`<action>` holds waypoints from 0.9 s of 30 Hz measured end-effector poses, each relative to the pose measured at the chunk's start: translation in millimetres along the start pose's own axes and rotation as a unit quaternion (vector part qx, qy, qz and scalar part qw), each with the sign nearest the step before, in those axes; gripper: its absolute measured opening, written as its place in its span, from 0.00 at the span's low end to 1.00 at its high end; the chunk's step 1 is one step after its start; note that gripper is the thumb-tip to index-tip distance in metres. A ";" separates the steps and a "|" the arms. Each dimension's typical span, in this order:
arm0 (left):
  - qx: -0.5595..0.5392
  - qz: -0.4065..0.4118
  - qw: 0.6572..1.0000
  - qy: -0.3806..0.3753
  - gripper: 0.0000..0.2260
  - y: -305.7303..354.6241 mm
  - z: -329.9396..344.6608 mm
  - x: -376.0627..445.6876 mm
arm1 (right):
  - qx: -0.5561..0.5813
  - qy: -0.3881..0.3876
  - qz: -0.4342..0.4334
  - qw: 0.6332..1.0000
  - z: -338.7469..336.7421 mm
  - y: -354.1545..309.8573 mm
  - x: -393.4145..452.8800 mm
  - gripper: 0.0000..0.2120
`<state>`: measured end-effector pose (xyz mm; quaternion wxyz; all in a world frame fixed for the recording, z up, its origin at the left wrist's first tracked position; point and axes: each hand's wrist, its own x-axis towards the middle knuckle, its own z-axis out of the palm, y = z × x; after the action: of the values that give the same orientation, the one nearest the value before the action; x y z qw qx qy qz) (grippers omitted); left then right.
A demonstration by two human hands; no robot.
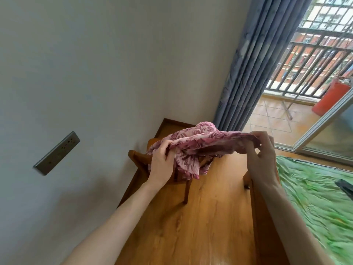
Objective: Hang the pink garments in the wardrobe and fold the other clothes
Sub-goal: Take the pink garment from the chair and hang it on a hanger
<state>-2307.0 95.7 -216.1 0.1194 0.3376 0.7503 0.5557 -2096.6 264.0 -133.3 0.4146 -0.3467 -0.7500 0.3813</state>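
Note:
A pink patterned garment (202,142) is stretched between both hands above a wooden chair (140,159). My left hand (162,163) grips its bunched left side, and a loose part hangs down below that hand. My right hand (262,150) pinches the garment's right edge with thumb and fingers. The chair's seat is mostly hidden behind the cloth. No wardrobe shows in this view.
A bed with a green sheet (315,197) and a wooden frame (263,217) lies on the right, with a dark object (345,185) on it. A wall with a socket plate (57,153) stands left. Blue curtains (254,73) and a sliding balcony door (324,119) lie ahead.

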 end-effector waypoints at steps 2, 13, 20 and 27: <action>-0.007 -0.001 1.000 0.004 0.11 18.7 2.4 15.4 | 0.011 -0.001 -0.011 1.000 -6.6 -11.4 17.4 0.11; -0.123 0.042 0.991 -0.010 0.09 143.8 22.0 95.9 | 0.046 0.123 -0.046 0.990 -57.6 -76.9 103.7 0.03; -0.155 0.042 0.987 -0.026 0.12 176.2 36.7 100.9 | 0.015 0.172 -0.042 0.984 -94.1 -86.7 109.6 0.08; -0.185 0.077 0.974 -0.103 0.18 210.5 52.7 93.8 | 0.018 0.228 -0.036 0.973 -137.1 -87.0 97.7 0.08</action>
<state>-2268.8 227.9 -23.9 0.2132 0.4217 0.5903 0.6544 -2033.5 343.9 26.5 0.5942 -0.3894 -0.6408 0.2909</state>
